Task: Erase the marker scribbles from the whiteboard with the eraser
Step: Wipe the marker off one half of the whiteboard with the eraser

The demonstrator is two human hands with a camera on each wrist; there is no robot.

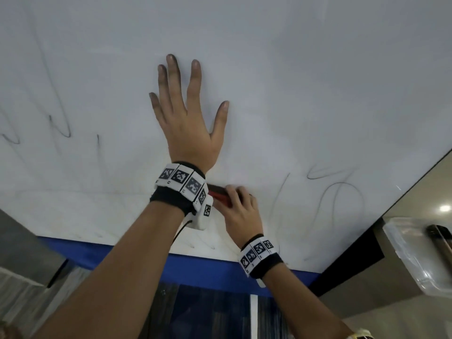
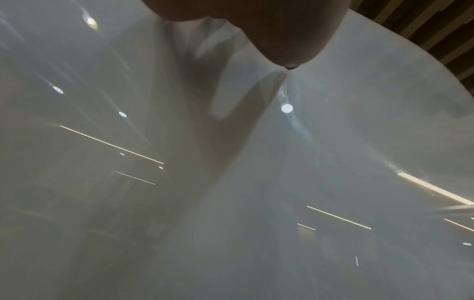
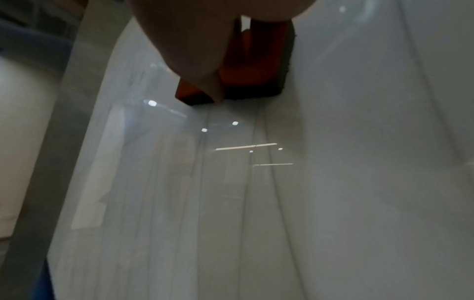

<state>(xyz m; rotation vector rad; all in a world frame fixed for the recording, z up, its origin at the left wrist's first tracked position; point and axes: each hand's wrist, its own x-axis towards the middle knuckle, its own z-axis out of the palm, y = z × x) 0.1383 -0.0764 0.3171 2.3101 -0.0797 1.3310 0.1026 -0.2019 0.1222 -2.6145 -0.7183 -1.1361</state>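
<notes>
The whiteboard (image 1: pixel 269 69) fills the head view. My left hand (image 1: pixel 188 113) lies flat on it with fingers spread, pressing the board. Just below that wrist, my right hand (image 1: pixel 241 209) grips a red eraser (image 1: pixel 220 194) whose dark felt rests against the board. In the right wrist view the eraser (image 3: pixel 259 67) is held between thumb and fingers, felt side on the whiteboard (image 3: pixel 359 162). Black marker scribbles (image 1: pixel 337 192) loop to the right of the eraser, and more scribbles (image 1: pixel 56 118) stand at the left. The left wrist view shows only the glossy whiteboard (image 2: pixel 333 142) and a dark fingertip.
A blue strip (image 1: pixel 195 270) runs under the board's lower edge. The board's dark right edge (image 1: pixel 415 177) borders a wall with a clear plastic holder (image 1: pixel 415 253). A grey panel (image 1: pixel 24 245) stands at lower left.
</notes>
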